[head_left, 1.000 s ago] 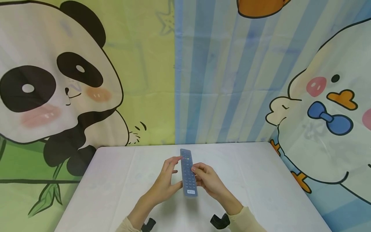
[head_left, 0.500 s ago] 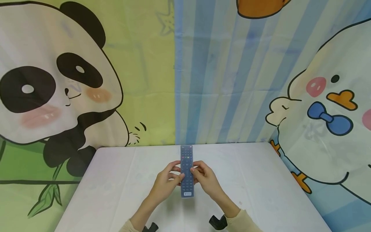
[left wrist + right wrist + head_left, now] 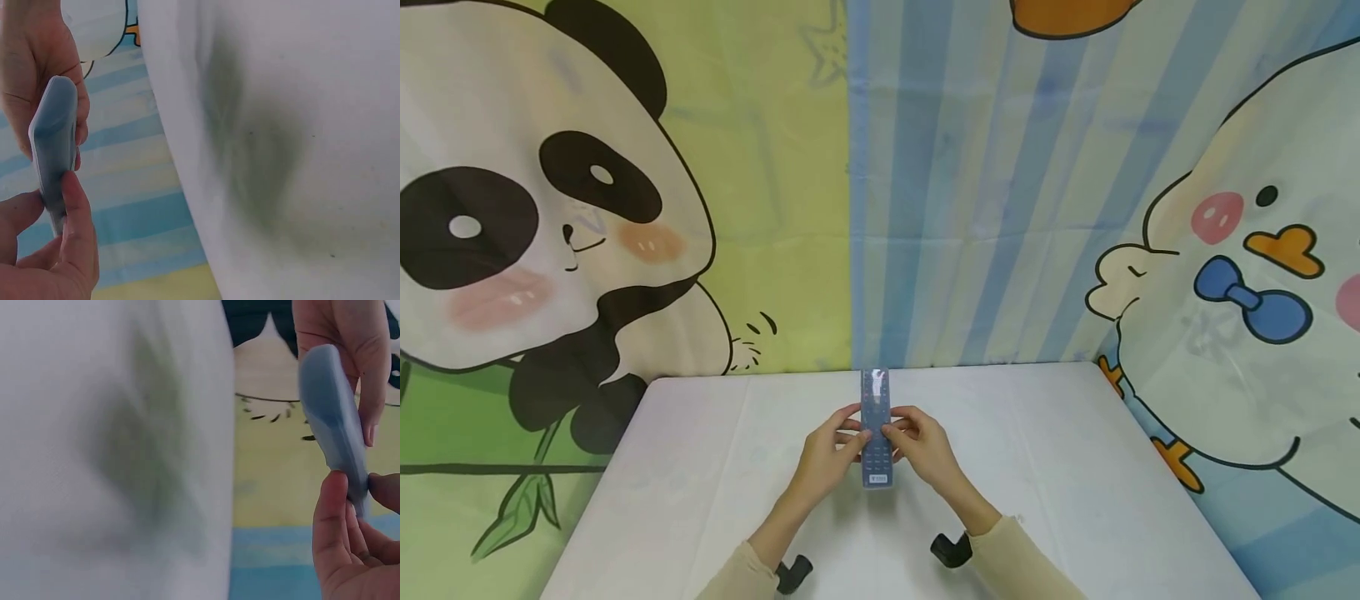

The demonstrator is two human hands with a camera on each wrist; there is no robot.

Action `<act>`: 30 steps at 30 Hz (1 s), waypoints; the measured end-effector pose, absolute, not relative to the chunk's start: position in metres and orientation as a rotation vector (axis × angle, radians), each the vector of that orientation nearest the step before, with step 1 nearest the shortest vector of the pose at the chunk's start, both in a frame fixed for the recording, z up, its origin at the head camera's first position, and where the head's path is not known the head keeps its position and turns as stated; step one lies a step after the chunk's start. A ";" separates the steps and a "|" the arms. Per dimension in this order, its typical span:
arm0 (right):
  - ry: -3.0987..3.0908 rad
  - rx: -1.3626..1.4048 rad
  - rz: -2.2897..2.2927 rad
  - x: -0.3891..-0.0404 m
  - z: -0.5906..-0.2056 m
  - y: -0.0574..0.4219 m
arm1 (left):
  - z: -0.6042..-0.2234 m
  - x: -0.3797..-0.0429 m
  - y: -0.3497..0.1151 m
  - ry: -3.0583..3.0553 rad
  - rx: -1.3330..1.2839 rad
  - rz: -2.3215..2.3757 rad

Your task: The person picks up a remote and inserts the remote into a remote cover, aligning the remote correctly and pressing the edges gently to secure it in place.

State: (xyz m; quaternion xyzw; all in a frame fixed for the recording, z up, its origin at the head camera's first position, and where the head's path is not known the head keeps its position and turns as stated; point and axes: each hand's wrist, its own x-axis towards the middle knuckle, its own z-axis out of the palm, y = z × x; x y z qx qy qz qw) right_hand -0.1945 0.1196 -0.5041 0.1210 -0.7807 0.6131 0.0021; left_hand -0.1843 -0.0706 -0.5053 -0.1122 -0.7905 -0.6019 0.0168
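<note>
A blue-grey remote control [image 3: 876,454] with rows of small buttons and a white label at its near end is held up above the white table. My left hand [image 3: 822,458] pinches its left edge, thumb on the button face and fingers behind. From the other side my right hand [image 3: 931,450] pinches the right edge in the same way. In the left wrist view the remote [image 3: 55,131] appears edge-on between thumb and fingers. The right wrist view likewise shows the remote [image 3: 334,406] from its end, its buttons out of sight.
Below the hands spreads a white-covered table [image 3: 1037,467], with soft shadows on it. Behind it hangs a curtain [image 3: 970,208] printed with a panda and a white chick. A black wrist mount [image 3: 951,550] shows at the right cuff, another [image 3: 793,575] at the left.
My left hand has gone from loosely touching the remote's left side to pinching it. The remote has straightened from a slight tilt and moved a little farther away, with glare now on its far end.
</note>
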 end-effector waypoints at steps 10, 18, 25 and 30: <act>-2.646 0.206 1.812 -0.221 -0.553 0.117 | -0.554 -0.218 -0.065 -2.662 -0.284 -1.836; -2.781 0.237 1.700 -0.223 -0.564 0.119 | -0.564 -0.219 -0.062 -2.780 -0.216 -1.721; -2.827 0.242 1.693 -0.221 -0.570 0.119 | -0.572 -0.218 -0.061 -2.831 -0.189 -1.708; -2.835 0.235 1.640 -0.220 -0.569 0.118 | -0.575 -0.218 -0.061 -2.824 -0.186 -1.729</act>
